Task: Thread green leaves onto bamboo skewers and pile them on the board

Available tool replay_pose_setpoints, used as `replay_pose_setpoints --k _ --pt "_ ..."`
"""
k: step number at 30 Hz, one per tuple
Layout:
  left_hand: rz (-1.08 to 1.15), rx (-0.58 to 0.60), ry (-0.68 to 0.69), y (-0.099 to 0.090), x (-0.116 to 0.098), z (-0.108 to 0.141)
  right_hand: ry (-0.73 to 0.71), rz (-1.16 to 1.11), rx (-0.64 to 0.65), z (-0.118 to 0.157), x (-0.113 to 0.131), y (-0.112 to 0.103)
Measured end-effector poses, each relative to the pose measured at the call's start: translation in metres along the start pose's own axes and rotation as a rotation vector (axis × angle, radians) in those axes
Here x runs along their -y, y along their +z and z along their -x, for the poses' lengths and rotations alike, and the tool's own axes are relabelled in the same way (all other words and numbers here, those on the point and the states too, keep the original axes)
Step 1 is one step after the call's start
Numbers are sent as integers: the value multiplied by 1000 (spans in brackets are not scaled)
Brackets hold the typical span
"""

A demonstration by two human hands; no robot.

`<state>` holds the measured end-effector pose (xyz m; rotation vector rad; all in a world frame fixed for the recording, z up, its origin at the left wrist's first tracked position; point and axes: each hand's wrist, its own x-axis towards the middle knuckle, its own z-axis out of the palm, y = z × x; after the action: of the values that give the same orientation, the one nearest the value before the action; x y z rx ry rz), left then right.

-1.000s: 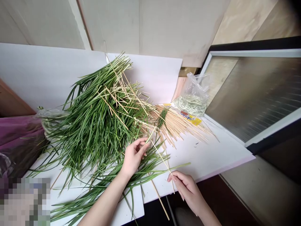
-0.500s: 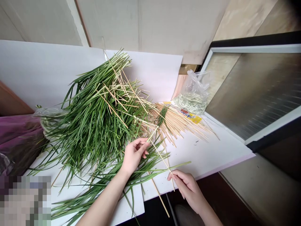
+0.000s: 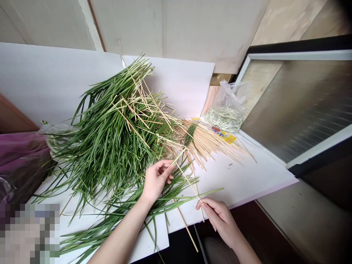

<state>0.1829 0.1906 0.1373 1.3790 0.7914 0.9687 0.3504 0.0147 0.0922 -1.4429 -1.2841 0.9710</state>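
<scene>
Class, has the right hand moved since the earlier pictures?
No, the right hand sits where it was against the white board's front edge; only the view shifted slightly.

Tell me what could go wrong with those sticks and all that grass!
The thin wooden skewer between the left hand and right hand could snap or poke a finger. Another skewer sticks out past the edge of the white board, so it could drop off. The heap of green grass blades is tangled with loose skewers, so tugging one might drag others along.
</scene>
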Motion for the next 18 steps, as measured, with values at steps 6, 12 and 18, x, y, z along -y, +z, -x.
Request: replay_pose_setpoints --k 6,12,18 --pt "-11 -6 2 0 -3 1 1 4 2 1 0 -1" --pt "-38 2 6 -1 -1 0 1 -2 -1 2 0 0" --pt "-96 12 36 -4 4 0 -22 5 0 1 0 -1"
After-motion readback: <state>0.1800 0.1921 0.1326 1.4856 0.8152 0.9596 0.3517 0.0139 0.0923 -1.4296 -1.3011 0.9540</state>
